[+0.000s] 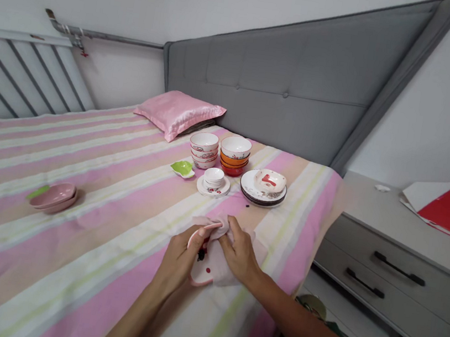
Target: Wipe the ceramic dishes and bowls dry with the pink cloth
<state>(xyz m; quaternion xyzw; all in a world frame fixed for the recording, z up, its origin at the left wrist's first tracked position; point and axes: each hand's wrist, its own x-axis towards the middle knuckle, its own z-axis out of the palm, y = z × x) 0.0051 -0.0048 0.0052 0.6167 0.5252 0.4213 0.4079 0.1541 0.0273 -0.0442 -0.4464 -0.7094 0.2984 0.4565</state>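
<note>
My left hand (180, 256) grips a small white dish with a pink rim and red and black marks (201, 272), tilted up above the striped bed sheet. My right hand (239, 251) is closed on a pale pink cloth (222, 271) and presses it against the dish's upper face. Both hands are over the bed's near right part. The cloth hides much of the dish.
Beyond the hands stand stacked patterned bowls (203, 149), orange and white bowls (234, 156), small cups on saucers (213, 182), a plate stack with a dish on top (263, 188) and a green dish (182, 168). Pink plates (52, 197) lie left. A pink pillow (178, 112) is by the headboard; grey drawers (384, 258) stand right.
</note>
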